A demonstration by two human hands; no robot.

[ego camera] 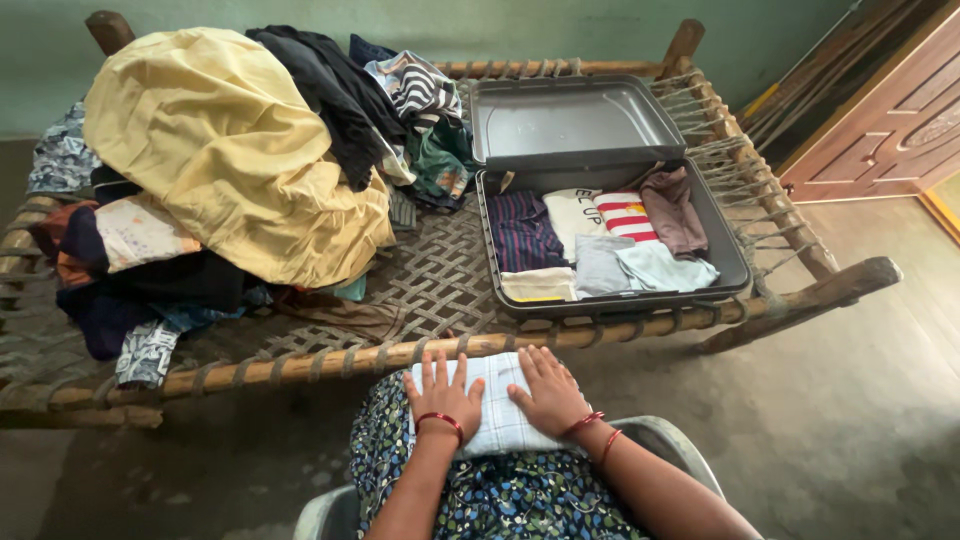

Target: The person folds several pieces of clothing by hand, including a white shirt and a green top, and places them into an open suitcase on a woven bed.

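Note:
A folded white checked cloth (493,386) lies on my lap, over a dark floral garment. My left hand (443,392) rests flat on its left half, fingers spread. My right hand (547,389) lies flat on its right half. Both wrists carry red bangles. Neither hand grips anything. Beyond my knees an open grey suitcase (728,240) sits on a woven cot (430,280), holding several folded clothes in rows.
A big heap of loose clothes, topped by a yellow cloth (230,150) and a black garment (330,85), covers the cot's left half. The suitcase lid (570,118) lies open toward the wall. A wooden door (890,120) stands at the right. I sit on a grey chair (670,440).

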